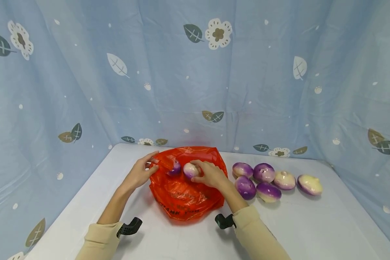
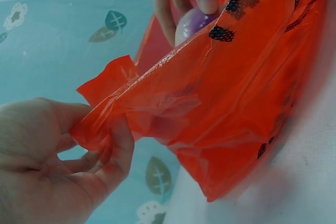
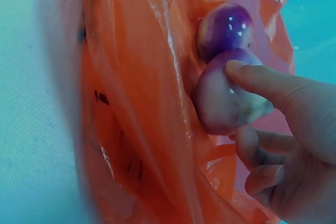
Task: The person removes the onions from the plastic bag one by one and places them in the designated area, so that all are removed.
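Note:
A red plastic bag (image 1: 185, 204) with dark print lies open on the table. My left hand (image 1: 139, 174) pinches its left rim between thumb and fingers, the film bunched in the grip in the left wrist view. Inside the bag's mouth, my right hand (image 1: 211, 175) holds a purple-and-white turnip (image 3: 223, 95), its thumb on the purple side and fingers beneath. A second turnip (image 3: 226, 30) rests against that one in the bag, partly covered by a fold of red film in the head view. The bag's lower inside is hidden.
Several more purple-and-white turnips (image 1: 263, 173) lie grouped to the right of the bag, one turnip (image 1: 310, 185) at the far right end. They stand on a white table (image 1: 312, 224). A blue curtain (image 1: 182, 90) with leaves and flowers hangs behind and at both sides.

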`<state>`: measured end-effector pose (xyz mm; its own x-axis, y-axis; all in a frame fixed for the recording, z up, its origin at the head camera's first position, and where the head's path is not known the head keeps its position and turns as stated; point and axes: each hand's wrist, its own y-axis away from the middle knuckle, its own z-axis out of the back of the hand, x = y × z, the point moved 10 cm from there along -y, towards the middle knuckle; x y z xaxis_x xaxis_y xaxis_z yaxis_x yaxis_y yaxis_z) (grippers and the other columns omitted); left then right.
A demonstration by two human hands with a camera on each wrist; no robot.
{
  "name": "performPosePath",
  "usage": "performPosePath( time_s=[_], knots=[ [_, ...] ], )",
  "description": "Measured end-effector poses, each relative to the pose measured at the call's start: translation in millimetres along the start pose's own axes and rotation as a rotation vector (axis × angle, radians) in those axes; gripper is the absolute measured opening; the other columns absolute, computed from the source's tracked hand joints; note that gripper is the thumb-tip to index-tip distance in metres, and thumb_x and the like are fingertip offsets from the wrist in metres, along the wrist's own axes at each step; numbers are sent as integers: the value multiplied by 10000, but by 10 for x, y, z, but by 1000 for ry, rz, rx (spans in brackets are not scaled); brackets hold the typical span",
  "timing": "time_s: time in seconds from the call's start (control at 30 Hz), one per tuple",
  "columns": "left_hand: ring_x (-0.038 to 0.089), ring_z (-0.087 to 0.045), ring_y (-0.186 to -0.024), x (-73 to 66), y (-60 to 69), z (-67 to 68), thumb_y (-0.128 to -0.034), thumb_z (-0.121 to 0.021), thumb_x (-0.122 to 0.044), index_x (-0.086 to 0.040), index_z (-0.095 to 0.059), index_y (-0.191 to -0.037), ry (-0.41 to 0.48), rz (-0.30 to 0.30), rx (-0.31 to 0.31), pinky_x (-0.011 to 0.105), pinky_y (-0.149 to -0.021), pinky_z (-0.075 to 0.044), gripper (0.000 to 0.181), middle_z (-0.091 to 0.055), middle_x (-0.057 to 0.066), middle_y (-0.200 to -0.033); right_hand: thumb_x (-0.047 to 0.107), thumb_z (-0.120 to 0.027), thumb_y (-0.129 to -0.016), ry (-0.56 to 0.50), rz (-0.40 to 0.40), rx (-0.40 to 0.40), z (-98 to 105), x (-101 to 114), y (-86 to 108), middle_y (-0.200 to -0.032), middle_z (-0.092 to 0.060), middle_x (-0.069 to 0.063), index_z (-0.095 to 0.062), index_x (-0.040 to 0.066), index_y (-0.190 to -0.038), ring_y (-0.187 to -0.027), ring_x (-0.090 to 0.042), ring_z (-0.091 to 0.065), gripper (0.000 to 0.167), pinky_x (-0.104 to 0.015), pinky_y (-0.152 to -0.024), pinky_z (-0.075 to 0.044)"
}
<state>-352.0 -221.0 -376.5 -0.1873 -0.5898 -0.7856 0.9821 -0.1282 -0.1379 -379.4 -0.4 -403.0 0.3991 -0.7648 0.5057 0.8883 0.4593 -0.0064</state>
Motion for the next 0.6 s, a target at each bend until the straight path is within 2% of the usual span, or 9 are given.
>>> performPosePath(
  time_s=[0.17, 0.4, 0.6],
  knots=[
    [285, -602, -971, 7, 1, -7, -965, -578, -81, -66, -407, -1484, 0, -1, -2, 219, -711, -530, 547, -598, 214, -1202, 373, -753, -848, 10, 26, -6, 32, 29, 64, -1184, -634, -27, -492, 282, -1424, -1177, -284, -578, 638, -544, -965, -501],
    [335, -612, -1066, 19, 8, -12, -971, -571, -90, -80, -406, -1488, 5, 15, -1, 300, -800, -582, 543, -591, 211, -1230, 375, -772, -829, 21, 53, -47, 162, 52, 215, -1124, -637, -26, -514, 270, -1408, -1122, -256, -587, 642, -516, -957, -510],
    [304, -602, -1013, 28, 13, 6, -971, -571, -94, -78, -419, -1482, -14, 20, -6, 236, -747, -552, 533, -599, 201, -1216, 405, -775, -818, 34, 53, -66, 242, 19, 329, -1199, -648, -25, -514, 285, -1408, -1150, -247, -594, 657, -496, -987, -510]
  ],
)
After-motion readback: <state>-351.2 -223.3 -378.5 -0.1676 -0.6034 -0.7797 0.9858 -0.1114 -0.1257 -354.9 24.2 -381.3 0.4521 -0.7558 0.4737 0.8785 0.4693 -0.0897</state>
